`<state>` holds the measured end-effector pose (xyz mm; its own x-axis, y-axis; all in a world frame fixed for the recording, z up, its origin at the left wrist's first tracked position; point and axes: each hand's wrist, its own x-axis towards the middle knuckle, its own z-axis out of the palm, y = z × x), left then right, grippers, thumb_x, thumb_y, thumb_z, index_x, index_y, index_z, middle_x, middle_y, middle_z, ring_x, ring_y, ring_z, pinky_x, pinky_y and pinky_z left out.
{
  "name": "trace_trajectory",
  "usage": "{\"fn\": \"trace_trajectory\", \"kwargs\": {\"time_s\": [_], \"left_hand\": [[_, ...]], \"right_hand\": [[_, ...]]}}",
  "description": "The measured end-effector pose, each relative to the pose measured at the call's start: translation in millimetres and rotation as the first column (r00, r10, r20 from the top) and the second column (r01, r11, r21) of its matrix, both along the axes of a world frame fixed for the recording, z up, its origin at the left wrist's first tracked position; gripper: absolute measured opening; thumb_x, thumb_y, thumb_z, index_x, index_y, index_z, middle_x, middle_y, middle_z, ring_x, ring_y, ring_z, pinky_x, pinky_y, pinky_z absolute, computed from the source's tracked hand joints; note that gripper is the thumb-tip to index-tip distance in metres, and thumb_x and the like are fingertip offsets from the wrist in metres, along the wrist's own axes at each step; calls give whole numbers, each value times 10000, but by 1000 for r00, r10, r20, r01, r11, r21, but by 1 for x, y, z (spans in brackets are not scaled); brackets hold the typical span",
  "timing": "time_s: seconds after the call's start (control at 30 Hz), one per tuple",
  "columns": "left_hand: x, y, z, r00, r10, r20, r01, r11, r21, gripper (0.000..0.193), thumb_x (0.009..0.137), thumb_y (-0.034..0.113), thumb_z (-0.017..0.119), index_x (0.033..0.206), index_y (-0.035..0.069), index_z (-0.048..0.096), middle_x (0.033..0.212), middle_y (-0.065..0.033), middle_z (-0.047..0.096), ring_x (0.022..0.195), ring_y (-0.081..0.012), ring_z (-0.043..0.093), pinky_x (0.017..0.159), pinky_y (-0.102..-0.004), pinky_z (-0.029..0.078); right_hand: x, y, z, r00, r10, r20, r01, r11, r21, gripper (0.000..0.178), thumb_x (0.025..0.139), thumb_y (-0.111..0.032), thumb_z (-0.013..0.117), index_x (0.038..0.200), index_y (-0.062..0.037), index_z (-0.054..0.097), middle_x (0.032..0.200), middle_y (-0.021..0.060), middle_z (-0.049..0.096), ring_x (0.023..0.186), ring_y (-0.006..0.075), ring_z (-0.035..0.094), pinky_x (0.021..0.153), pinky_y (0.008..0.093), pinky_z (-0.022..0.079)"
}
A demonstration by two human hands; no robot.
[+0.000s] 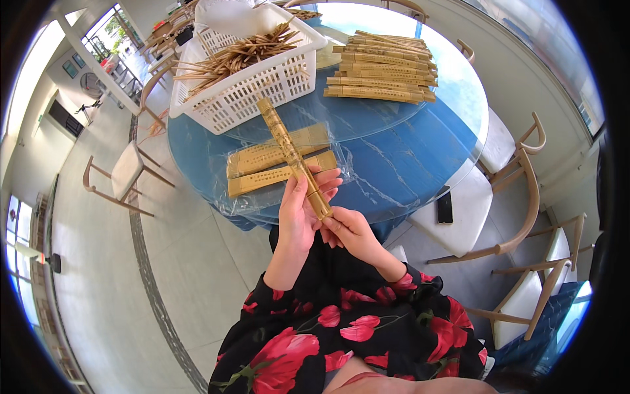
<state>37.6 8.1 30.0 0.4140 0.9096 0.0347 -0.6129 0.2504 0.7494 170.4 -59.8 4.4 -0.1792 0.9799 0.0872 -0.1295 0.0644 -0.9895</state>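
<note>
A long, slim gold tube [289,150] with a dark printed pattern slants up over the table edge. My left hand [303,203] is closed round its lower half, thumb on top. At its bottom end, the fingers of my right hand [351,233] pinch the tip. Just beyond lie flat gold paper sleeves [262,178] with printed characters, on crinkled clear plastic film [344,172]. A white slatted basket [246,105] full of thin brown sticks [243,59] stands behind them at the left. Whatever is inside the tube is hidden.
Several gold tubes [384,69] lie in a stack on the glass turntable at the back right. The round table [420,164] has a blue marbled cover. A phone [445,209] rests on a white chair seat at the right; another chair [128,172] stands at the left.
</note>
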Motion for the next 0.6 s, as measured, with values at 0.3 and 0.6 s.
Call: {"fn": "trace_trajectory", "kwargs": {"time_s": [0.3, 0.6], "left_hand": [[-14, -5, -35, 994, 79, 75, -79, 997, 3, 264, 1119, 298, 379, 1159, 71, 507, 928, -109, 660, 1015, -246, 665, 899, -357, 516], [-11, -18, -57, 997, -67, -31, 64, 995, -79, 296, 1121, 322, 370, 1099, 75, 531, 862, -110, 639, 914, -208, 662, 740, -311, 556]], "right_hand": [[-12, 0, 0, 997, -19, 69, 22, 999, -37, 271, 1076, -161, 504, 896, -2, 630, 711, 18, 623, 591, 82, 560, 543, 236, 452], [-18, -9, -14, 961, -175, 216, 184, 983, -25, 171, 1022, -154, 617, 988, 9, 657, 713, 10, 612, 609, 81, 578, 547, 241, 470]]}}
